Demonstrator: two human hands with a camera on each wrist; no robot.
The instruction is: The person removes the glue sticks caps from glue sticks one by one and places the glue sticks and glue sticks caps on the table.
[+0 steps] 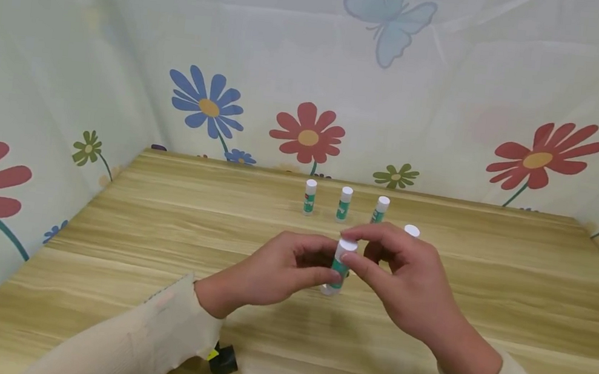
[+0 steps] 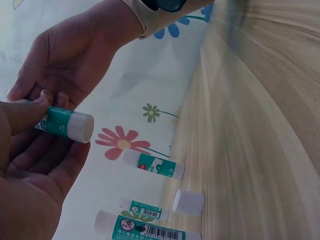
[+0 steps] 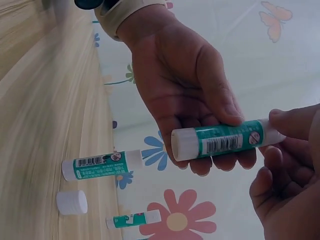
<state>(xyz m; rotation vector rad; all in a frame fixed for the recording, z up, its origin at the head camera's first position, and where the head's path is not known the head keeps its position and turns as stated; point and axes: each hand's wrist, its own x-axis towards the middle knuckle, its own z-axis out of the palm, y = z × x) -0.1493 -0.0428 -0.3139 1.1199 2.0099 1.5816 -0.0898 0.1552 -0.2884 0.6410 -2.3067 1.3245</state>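
Light wood-grain table (image 1: 164, 221), flower-and-butterfly printed backdrop (image 1: 305, 133) on far and side walls, left hand (image 1: 274, 273) and right hand (image 1: 405, 280) both grasping one glue stick (image 1: 340, 267), three sticks (image 1: 344, 202) upright far behind

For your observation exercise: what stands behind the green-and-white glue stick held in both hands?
Behind the held green-and-white glue stick, three more upright glue sticks stand in a row on the wooden table. A loose white cap peeks over the right hand; what is beneath it is hidden.
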